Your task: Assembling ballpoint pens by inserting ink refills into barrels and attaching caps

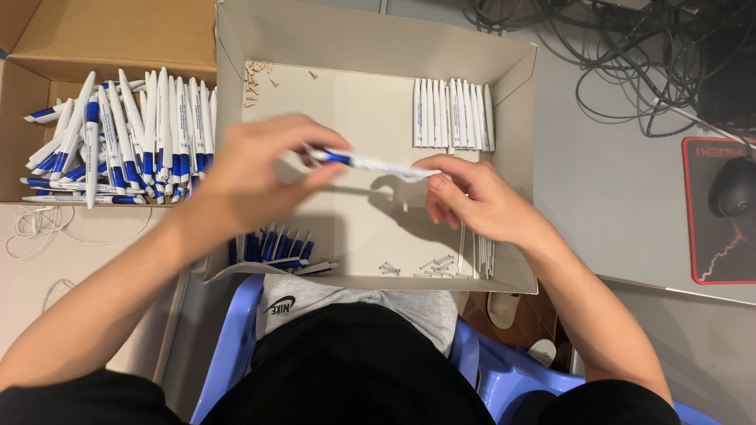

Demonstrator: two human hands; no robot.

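Observation:
My left hand (256, 169) and my right hand (472, 197) hold one white and blue pen (370, 163) between them over a shallow cardboard tray (516, 86). The left fingers pinch the blue end, the right fingertips grip the white tip end. A row of white pen barrels (453, 114) lies in the tray's far right corner. Blue pen parts (276, 248) sit at the near left edge. Small springs (429, 267) and thin refills (480, 252) lie near the front right, under my right wrist.
A brown box (39, 102) on the left holds several finished white and blue pens (126, 142). Tiny wooden-coloured bits (256, 79) lie in the tray's far left corner. Black cables (630, 47), a mouse (734, 187) on a red-edged pad and a blue plastic chair (236, 338) surround me.

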